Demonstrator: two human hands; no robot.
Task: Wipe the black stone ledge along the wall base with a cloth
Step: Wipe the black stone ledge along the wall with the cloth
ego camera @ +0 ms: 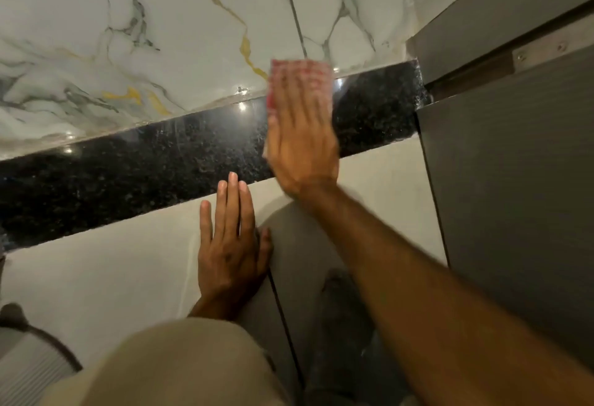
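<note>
A glossy black speckled stone ledge (144,168) runs as a slanted band from lower left to upper right, below a white marble wall. My right hand (302,142) lies flat across the ledge, blurred, pressing a red-and-white checked cloth (300,70) onto the stone; the cloth shows beyond my fingertips and along the left side of my palm, reaching up onto the wall's base. My left hand (229,245) rests flat with fingers spread on the pale floor tile just below the ledge, holding nothing; its fingertips touch the ledge's lower edge.
White marble wall (160,36) with grey and gold veins lies above the ledge. A dark grey door and frame (514,180) close off the ledge's right end. My beige-clad knee (180,364) fills the bottom. A grey ribbed object (22,357) sits at the lower left.
</note>
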